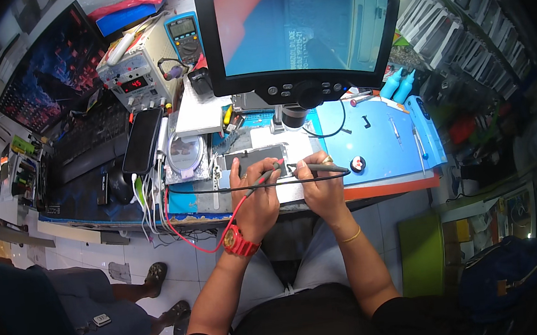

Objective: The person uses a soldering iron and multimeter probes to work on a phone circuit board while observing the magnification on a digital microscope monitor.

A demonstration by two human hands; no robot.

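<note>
My left hand (258, 197) is closed around a red-tipped test probe (265, 176), whose red lead (221, 235) loops down past my wrist. Pinched in my right hand (323, 194) is a black test probe (329, 168); its black lead (219, 189) runs across to the left. Both probe tips point inward over the right end of an opened phone (252, 158) lying on the bench. The exact contact of the tips is too small to tell. Above it hangs the microscope's lens (295, 119), with a magnified close-up on its screen (301, 30).
A multimeter (184, 37) and a power supply (139, 76) stand at the back left. A black phone (142, 140) lies beside white cables. On the blue mat (359, 140) are tweezers (396, 132) and a small round container (357, 164). Another person's legs (123, 295) show at lower left.
</note>
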